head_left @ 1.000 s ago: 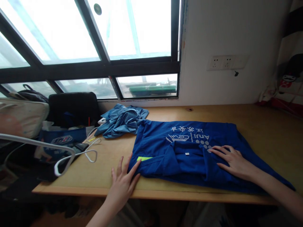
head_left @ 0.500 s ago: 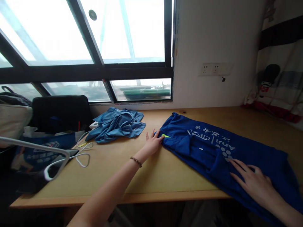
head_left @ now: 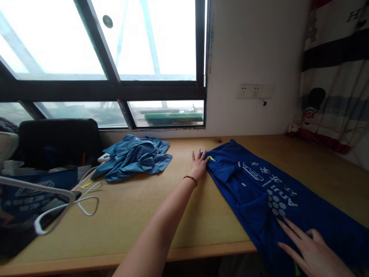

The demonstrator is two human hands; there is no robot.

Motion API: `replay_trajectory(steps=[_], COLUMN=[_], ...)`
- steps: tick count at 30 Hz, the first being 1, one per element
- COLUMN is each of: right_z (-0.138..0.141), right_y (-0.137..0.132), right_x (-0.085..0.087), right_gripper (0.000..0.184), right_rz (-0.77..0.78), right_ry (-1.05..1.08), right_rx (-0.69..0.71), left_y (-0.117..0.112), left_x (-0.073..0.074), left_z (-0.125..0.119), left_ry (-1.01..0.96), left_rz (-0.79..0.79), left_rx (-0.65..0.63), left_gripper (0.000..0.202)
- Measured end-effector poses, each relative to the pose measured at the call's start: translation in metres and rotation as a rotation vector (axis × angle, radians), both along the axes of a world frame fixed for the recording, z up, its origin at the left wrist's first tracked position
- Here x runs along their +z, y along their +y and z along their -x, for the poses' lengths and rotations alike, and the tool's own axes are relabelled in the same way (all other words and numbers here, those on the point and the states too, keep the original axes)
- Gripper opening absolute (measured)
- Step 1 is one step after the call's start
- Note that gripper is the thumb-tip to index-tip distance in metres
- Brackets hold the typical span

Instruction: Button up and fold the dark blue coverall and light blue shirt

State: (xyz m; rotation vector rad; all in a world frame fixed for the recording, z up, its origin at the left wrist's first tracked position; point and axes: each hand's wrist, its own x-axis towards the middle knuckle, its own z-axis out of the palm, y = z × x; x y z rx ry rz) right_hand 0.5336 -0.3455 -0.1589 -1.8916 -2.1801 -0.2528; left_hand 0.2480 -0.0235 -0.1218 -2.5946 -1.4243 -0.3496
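Note:
A dark blue printed shirt (head_left: 288, 188) lies folded lengthwise across the desk, with white lettering and dots facing up. Its near end hangs over the front edge. At the far left corner of the cloth, beside a small yellow-green patch, my left hand (head_left: 199, 164) rests with fingers spread, fingertips touching the fabric. My right hand (head_left: 308, 244) lies on the near part of the shirt below the white dots, fingers stretched out. Neither hand grips the cloth.
A crumpled lighter blue garment (head_left: 135, 157) lies at the back left. Left of it are a white cable (head_left: 86, 206), a white bent tube (head_left: 54, 185) and a blue printed bag (head_left: 34, 192). A wall socket (head_left: 253, 91) and curtain (head_left: 331, 84) are behind.
The shirt has turned so its far end points more away from me and its near end sits lower. My left hand moved farther back with its corner; my view shifted slightly right.

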Motion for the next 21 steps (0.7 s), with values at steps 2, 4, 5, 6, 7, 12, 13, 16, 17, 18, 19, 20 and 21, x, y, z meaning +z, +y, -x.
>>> replay_trajectory(steps=[2,4,5,6,7,12,13,16,17,18,19,20,21], right_z=[-0.013,-0.025,-0.03,-0.036,-0.04,-0.054,-0.055,-0.059,-0.061,-0.062,-0.063,-0.063,-0.062], right_y=[0.004,0.01,0.014,0.019,0.025,0.059,0.065,0.074,0.074,0.074,0.074,0.074,0.073], right_x=[-0.001,0.001,0.004,0.006,0.009,0.02,0.019,0.01,0.006,0.001,-0.004,-0.008,-0.012], right_gripper=[0.039,0.037,0.037,0.036,0.036,0.055,0.057,0.058,0.058,0.059,0.059,0.06,0.06], right_rz=[0.091,0.173,0.203,0.223,0.233,0.196,0.207,0.242,0.24,0.231,0.218,0.202,0.186], right_ry=[-0.005,0.01,0.021,0.03,0.032,0.005,0.011,0.028,0.026,0.018,0.009,0.001,-0.004], right_rx=[0.048,0.048,0.043,0.041,0.048,0.09,0.084,0.047,0.034,0.019,0.001,-0.02,-0.047], left_y=[-0.011,-0.031,-0.045,-0.061,-0.079,-0.153,-0.159,-0.156,-0.15,-0.142,-0.134,-0.125,-0.116], left_x=[0.006,0.013,0.016,0.018,0.019,0.005,0.001,-0.009,-0.011,-0.011,-0.011,-0.01,-0.01], left_z=[-0.002,-0.005,-0.008,-0.011,-0.015,-0.033,-0.036,-0.043,-0.045,-0.046,-0.047,-0.048,-0.049], left_ry=[-0.03,-0.083,-0.112,-0.137,-0.151,-0.114,-0.106,-0.092,-0.083,-0.07,-0.054,-0.036,-0.022], left_rz=[0.002,0.023,0.04,0.065,0.098,0.286,0.31,0.327,0.322,0.319,0.317,0.315,0.311], left_rx=[0.031,0.096,0.123,0.133,0.119,-0.153,-0.175,-0.204,-0.222,-0.245,-0.27,-0.297,-0.323], left_gripper=[0.048,0.049,0.049,0.05,0.056,0.084,0.087,0.091,0.091,0.091,0.09,0.089,0.088])
